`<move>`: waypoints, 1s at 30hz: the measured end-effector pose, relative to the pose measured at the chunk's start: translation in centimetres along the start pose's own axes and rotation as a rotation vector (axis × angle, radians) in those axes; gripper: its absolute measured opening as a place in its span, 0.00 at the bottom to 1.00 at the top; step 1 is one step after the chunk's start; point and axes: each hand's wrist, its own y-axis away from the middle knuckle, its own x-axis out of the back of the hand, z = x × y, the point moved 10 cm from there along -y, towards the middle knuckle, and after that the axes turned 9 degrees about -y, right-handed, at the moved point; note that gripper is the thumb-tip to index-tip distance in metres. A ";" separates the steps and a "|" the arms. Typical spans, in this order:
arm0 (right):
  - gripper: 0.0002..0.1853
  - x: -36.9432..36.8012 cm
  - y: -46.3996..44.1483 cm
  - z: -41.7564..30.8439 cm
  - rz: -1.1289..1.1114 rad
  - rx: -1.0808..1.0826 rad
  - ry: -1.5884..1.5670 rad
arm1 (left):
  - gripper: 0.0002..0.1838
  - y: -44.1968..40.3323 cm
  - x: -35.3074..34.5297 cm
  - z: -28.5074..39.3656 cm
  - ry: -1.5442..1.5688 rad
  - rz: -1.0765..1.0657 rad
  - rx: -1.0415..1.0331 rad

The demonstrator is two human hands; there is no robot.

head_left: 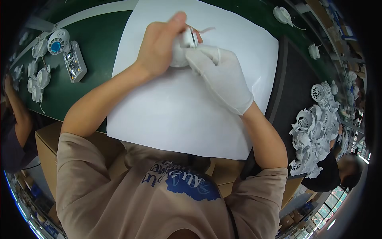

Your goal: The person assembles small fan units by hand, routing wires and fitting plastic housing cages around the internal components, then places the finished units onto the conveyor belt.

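Note:
A white rounded plastic housing [180,58] is held above the white sheet [179,115], partly covered by my fingers. My bare left hand [158,47] is wrapped around it, thumb raised and a little blurred. A thin pale wire [207,29] sticks out near the far side of the left fingers. On my right hand [223,73] there is a white glove; its thumb and fingers are pinched together at the housing's near right edge. Whether a small piece sits between the gloved fingertips is hidden.
Several white fan-like units [59,41] with wires and a clear-topped device [74,61] lie on the green table at left. A pile of white vented housings [314,131] covers the dark strip at right, near two wired parts [282,16]. Other people are at both sides.

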 end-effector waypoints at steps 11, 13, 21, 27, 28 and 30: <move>0.13 2.7 -1.3 -0.9 0.142 0.021 -0.322 | 0.26 1.1 -1.5 3.7 -0.278 -0.137 -0.449; 0.13 2.7 -1.3 -0.8 0.138 0.020 -0.311 | 0.26 1.4 -2.2 4.2 -0.274 -0.131 -0.536; 0.14 1.8 -0.6 -1.2 0.091 0.071 0.027 | 0.26 2.2 -1.9 4.8 -0.294 -0.169 -0.457; 0.18 0.1 0.7 -2.8 0.116 0.242 0.644 | 0.22 2.7 -1.9 6.4 -0.479 0.095 -0.778; 0.18 0.0 0.8 -2.7 0.121 0.237 0.641 | 0.22 3.0 -1.9 6.2 -0.477 0.088 -0.777; 0.20 -0.9 1.3 -2.6 0.069 0.243 0.637 | 0.24 2.6 -2.1 4.9 -0.454 -0.022 -0.564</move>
